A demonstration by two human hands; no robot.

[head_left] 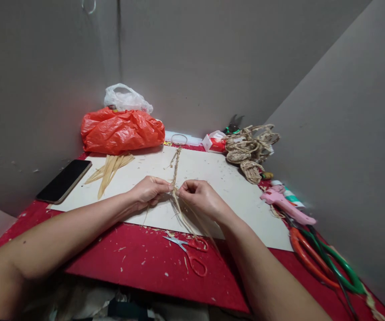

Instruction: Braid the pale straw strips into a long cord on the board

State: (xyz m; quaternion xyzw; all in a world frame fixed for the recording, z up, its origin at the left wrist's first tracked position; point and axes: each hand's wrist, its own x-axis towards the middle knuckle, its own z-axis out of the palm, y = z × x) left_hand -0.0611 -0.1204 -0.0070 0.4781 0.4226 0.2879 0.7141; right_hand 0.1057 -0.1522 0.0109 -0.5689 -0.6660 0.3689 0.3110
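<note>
My left hand and my right hand meet over a pale board, both pinched on a braided straw cord. The cord runs away from me to a metal ring at the board's far edge. Loose straw strands trail from my fingers toward me. Small red-handled scissors lie on the red table just below my hands.
A bundle of straw strips and a black phone lie at left. An orange plastic bag sits at the back. Woven straw pieces are back right. A pink glue gun and large orange and green scissors lie right.
</note>
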